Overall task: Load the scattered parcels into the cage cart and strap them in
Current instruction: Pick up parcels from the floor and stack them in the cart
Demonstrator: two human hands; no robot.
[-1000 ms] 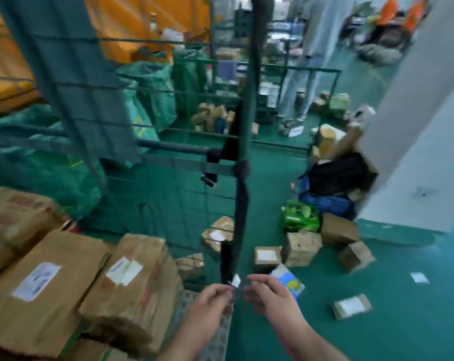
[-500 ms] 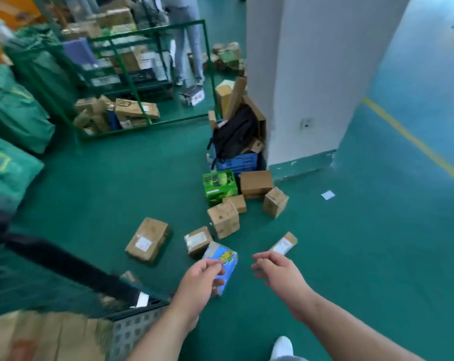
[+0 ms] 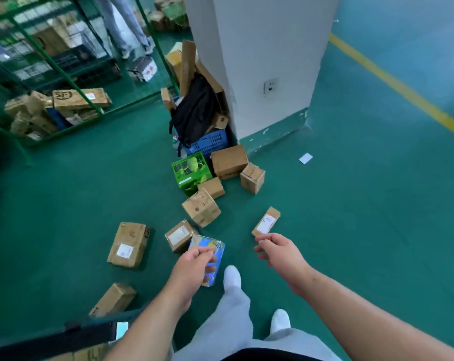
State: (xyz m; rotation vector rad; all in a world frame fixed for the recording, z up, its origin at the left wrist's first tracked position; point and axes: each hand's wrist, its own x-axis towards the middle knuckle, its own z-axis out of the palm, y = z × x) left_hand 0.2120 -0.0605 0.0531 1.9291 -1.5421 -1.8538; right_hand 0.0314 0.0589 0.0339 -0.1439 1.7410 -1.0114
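The parcels lie scattered on the green floor, beyond the black strap (image 3: 85, 334) at lower left. The flat brown carton (image 3: 126, 244) looks stiff and likely moderate in weight, so it is best taken by its long edges with both hands. The cube carton (image 3: 201, 210) wants palms on opposite faces. The glossy blue box (image 3: 207, 243) may be slick and needs a pinch across its narrow sides. The slim labelled box (image 3: 266, 222) suits one hand. The left hand (image 3: 194, 267) and right hand (image 3: 280, 250) hang apart and empty, fingers loosely curled. The left seems to be above the blue box.

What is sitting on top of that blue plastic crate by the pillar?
A black backpack slumps over the blue crate, with cardboard pieces leaning behind it. Whatever is inside the crate is covered by the backpack.
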